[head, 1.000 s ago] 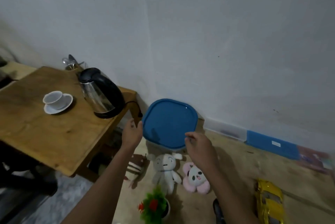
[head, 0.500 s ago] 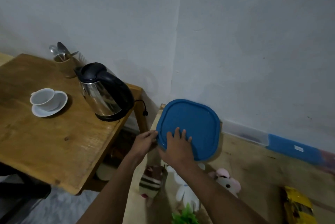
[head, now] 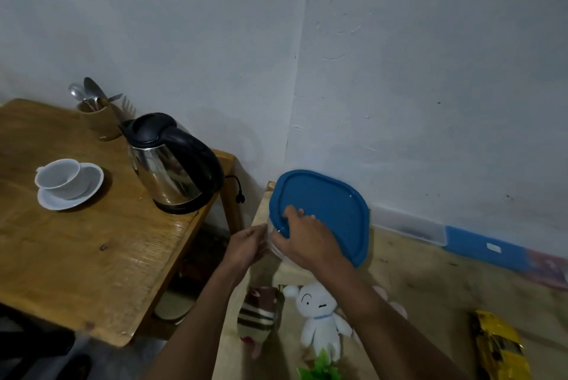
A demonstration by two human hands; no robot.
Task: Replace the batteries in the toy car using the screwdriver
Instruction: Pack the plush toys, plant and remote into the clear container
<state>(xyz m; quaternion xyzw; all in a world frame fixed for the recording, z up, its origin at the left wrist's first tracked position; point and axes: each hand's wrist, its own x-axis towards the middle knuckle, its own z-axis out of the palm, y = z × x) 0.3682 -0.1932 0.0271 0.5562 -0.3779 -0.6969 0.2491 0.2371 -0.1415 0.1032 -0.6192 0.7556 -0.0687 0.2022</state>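
The low wooden bench against the wall carries everything the task needs, and by the look of it the job has barely begun. At its far left corner stands a clear container, its wall just visible under a large blue lid. Both hands are on it: the right hand is curled over the lid's near left edge, fingers hooked on top as if prying it up, while the left hand is pressed flat and fairly wide against the container's side, steadying it. Whether the lid has started to come free cannot be told, and nothing inside the container shows.

The yellow toy car lies at the bench's lower right, well apart from both hands and untouched; its battery cover cannot be seen from here. No screwdriver or batteries are in view, so my guess is they are what the container is being opened for. Fetching the tool, unscrewing the cover, swapping the cells and closing up all appear to remain.

Nearer the camera lie a white plush figure, a striped plush and a small green plant. The taller side table to the left holds an electric kettle, a cup on a saucer and a cutlery holder, none involved.
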